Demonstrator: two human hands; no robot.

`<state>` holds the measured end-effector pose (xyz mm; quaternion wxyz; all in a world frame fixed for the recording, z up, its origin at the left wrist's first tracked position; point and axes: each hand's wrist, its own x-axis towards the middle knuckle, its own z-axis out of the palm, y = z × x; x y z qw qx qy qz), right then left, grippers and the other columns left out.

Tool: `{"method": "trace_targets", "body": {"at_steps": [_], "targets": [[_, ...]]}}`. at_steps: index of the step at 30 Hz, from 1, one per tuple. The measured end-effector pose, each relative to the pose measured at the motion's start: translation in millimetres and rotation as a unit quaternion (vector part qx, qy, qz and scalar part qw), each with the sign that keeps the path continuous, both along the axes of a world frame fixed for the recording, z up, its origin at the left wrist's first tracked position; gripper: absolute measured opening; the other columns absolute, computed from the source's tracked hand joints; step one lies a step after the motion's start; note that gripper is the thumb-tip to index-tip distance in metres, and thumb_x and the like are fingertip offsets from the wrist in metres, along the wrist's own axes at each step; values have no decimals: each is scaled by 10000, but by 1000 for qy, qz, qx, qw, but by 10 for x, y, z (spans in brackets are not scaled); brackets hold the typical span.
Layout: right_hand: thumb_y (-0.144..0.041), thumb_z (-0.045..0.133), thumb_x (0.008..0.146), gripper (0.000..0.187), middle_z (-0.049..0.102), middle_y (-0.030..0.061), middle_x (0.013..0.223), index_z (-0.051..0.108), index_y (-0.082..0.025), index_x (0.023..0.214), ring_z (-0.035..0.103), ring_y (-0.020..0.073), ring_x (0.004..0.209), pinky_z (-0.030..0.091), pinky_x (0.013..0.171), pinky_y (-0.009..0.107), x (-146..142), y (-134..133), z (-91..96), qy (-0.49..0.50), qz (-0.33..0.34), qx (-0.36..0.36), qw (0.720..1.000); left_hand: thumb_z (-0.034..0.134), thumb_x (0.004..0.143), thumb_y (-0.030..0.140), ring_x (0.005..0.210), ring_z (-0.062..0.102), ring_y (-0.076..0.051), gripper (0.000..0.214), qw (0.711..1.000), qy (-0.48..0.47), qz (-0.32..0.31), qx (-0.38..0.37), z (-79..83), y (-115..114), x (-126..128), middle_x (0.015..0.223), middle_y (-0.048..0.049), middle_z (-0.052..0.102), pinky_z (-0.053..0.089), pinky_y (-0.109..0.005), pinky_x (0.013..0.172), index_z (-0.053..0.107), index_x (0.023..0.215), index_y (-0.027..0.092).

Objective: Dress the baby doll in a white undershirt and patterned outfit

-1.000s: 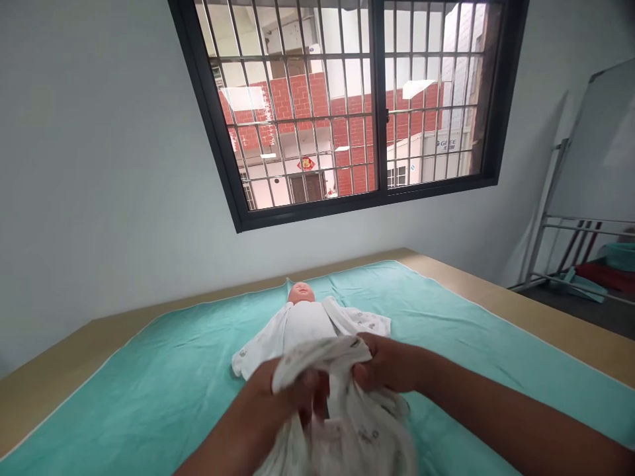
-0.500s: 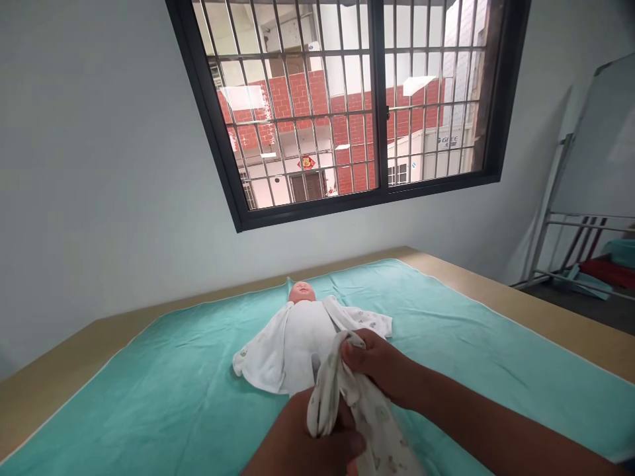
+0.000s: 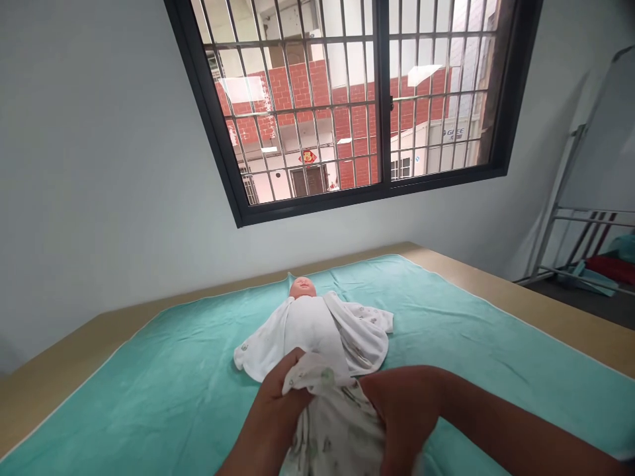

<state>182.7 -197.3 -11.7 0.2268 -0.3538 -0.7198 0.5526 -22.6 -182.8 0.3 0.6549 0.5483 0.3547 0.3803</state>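
Observation:
A baby doll (image 3: pixel 303 288) lies on its back on a teal sheet (image 3: pixel 163 370), wrapped in a white printed swaddle cloth (image 3: pixel 317 330) with flaps spread to both sides. Close to the camera, the cloth's lower end (image 3: pixel 332 423) is bunched up. My left hand (image 3: pixel 275 410) pinches the top of that bunch with closed fingers. My right hand (image 3: pixel 404 416) grips the bunch from the right, its fingers curled into the fabric.
The sheet covers a tan platform (image 3: pixel 546 317) set against a pale wall. A barred window (image 3: pixel 347 99) is above. A whiteboard stand (image 3: pixel 575 218) with red and teal items at its foot is at the far right.
Both hands have drawn the bunched cloth end back toward me and lower. The right hand came down off the doll's belly, and more of the doll's wrapped body shows.

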Motion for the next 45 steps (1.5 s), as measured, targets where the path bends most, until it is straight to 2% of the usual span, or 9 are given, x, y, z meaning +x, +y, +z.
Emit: {"method": "trace_targets", "body": {"at_steps": [3,8,15,22,26,30,35,40,45], "targets": [[-432,838,571,372,664,-13,698,727,-146,781,586,136,669,493,688,245,15,12,57,19,12,-13,1000,768,660,362,675,562,-144,255,999,-27,-41,-14,38,-55,-11,672,18,606,427,-231,661,638,770,172],[-540,679,770,430,642,29,741,683,-115,836,562,121,654,467,660,259,-75,90,-80,264,-128,-12,956,816,602,324,699,619,-172,338,978,31,-204,-36,60,-153,5,767,-22,696,442,-233,634,721,880,155],[-556,860,428,583,631,-2,707,695,-111,767,538,125,641,470,591,226,-135,-25,-394,91,40,-51,994,758,685,500,922,681,-315,588,992,-57,-25,-110,-18,-102,-79,911,-147,742,496,-433,885,677,1121,113],[-598,670,751,535,698,93,882,681,-143,1033,652,204,824,509,821,351,-253,3,-372,372,-123,-90,915,852,558,344,843,675,-302,568,985,68,-155,-26,-34,-196,-82,878,-75,746,514,-375,783,713,1073,148],[-594,669,748,551,702,77,846,692,-131,1045,649,204,800,509,799,327,-387,-133,-506,344,-80,-115,928,772,681,433,898,683,-314,554,990,-56,-91,-94,-42,-191,-82,916,-136,743,504,-419,864,684,1119,104],[-459,889,469,685,696,40,809,700,-133,1041,622,211,827,501,793,304,-414,-191,-635,250,8,-115,961,792,650,491,962,677,-338,650,979,-105,-13,-173,-187,-160,-169,924,-162,742,478,-454,937,657,1152,100],[-598,746,670,610,693,105,905,667,-136,1061,642,224,871,493,859,372,-385,-109,-647,377,-103,-111,914,808,607,522,981,656,-345,643,991,-2,-71,-112,-271,-200,-214,917,-138,741,482,-432,912,694,1093,117],[-614,711,698,596,682,87,821,648,-129,1038,655,210,781,515,780,345,-511,-116,-628,420,-168,-148,879,811,586,321,848,662,-284,429,981,143,-129,25,-166,-226,-127,858,-53,745,510,-346,774,732,989,197],[-660,635,729,634,696,119,914,643,-163,1121,657,234,805,527,765,364,-672,-186,-886,395,-155,-134,896,770,615,265,939,661,-303,440,997,9,-30,-71,-160,-155,-209,925,-92,750,504,-367,840,723,1037,149]]}}
